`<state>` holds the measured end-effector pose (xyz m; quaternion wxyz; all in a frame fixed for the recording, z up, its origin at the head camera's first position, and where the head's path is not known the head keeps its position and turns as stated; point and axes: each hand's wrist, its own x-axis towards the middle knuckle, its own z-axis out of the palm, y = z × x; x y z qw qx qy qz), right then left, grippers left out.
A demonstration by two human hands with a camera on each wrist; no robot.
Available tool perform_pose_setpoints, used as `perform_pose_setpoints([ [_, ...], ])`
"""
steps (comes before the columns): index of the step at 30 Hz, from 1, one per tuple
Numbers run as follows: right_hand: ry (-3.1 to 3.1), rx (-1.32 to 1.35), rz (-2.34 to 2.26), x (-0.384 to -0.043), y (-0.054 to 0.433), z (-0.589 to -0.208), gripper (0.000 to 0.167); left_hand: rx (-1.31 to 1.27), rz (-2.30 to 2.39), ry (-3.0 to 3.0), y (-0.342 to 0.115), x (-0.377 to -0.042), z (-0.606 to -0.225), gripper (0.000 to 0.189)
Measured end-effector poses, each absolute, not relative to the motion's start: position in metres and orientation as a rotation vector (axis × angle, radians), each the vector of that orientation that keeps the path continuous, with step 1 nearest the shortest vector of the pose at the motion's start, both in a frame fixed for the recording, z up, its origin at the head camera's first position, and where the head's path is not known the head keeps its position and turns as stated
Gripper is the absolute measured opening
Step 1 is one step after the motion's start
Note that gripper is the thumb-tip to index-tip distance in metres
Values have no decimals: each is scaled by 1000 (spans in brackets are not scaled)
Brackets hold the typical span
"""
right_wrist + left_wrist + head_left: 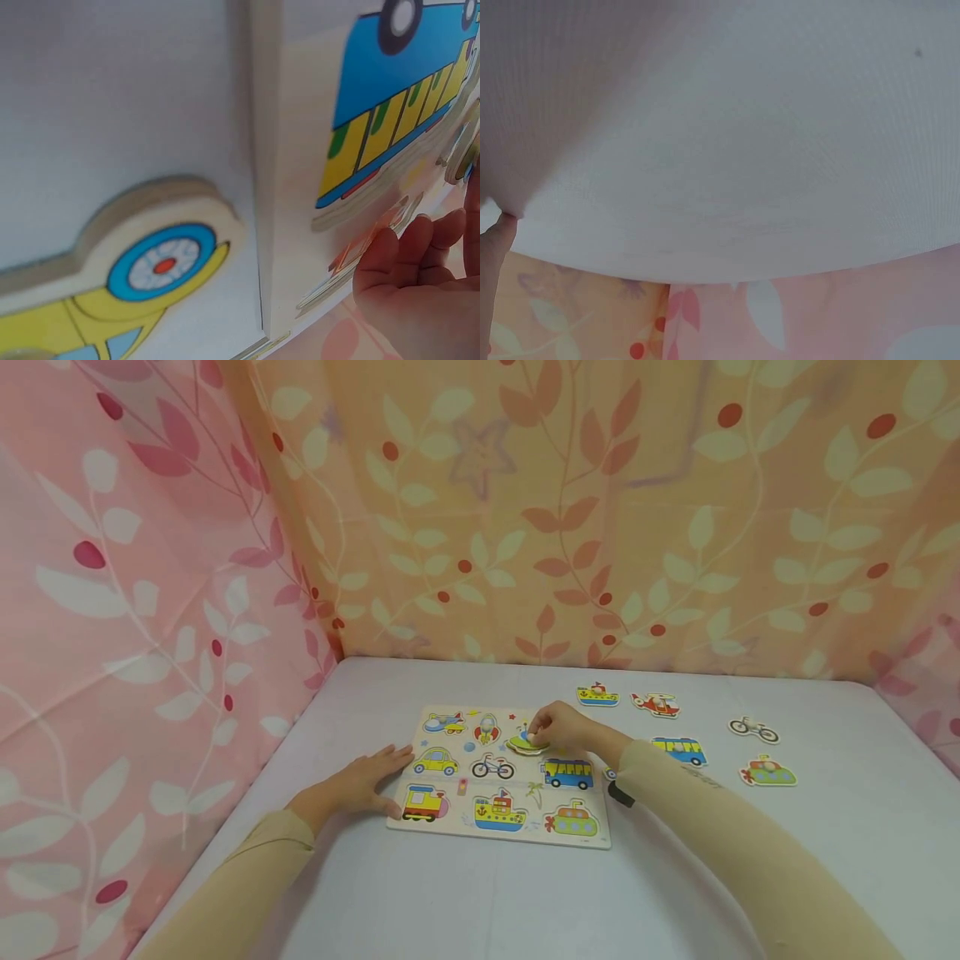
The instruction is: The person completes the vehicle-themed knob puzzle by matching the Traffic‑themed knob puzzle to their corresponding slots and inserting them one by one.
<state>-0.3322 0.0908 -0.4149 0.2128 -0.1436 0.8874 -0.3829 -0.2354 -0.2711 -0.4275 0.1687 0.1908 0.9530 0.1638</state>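
A wooden peg puzzle board point(525, 835) with vehicle pictures lies on the table. My right hand point(562, 727) pinches a green and yellow flying saucer piece point(522, 746) by its knob, over the board's upper part. In the right wrist view the right hand point(420, 285) has its other fingers curled beside the board, and the saucer piece point(466, 154) shows at the frame edge. My left hand point(363, 785) rests at the board's left edge, fingers spread, thumb by the train picture point(422, 803). Only a bit of the left hand point(496, 244) enters the left wrist view.
Loose pieces lie right of the board: a ship point(597, 696), a helicopter point(657, 704), a bicycle point(753, 730), a bus point(679, 750) and a submarine point(767, 771). A yellow car piece point(97, 300) lies beside the board, mostly behind the right forearm in the head view. Flowered curtains point(637, 527) surround the table.
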Motion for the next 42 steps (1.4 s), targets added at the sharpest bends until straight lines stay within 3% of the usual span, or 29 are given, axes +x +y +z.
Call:
perform_pose_setpoints([
  [29, 2432, -253, -1158, -324, 80, -416, 9, 553, 468, 2711, -272, -236, -429, 100],
  [42, 2565, -340, -1074, -330, 109, -413, 19, 549, 449, 2718, -272, -235, -430, 101],
])
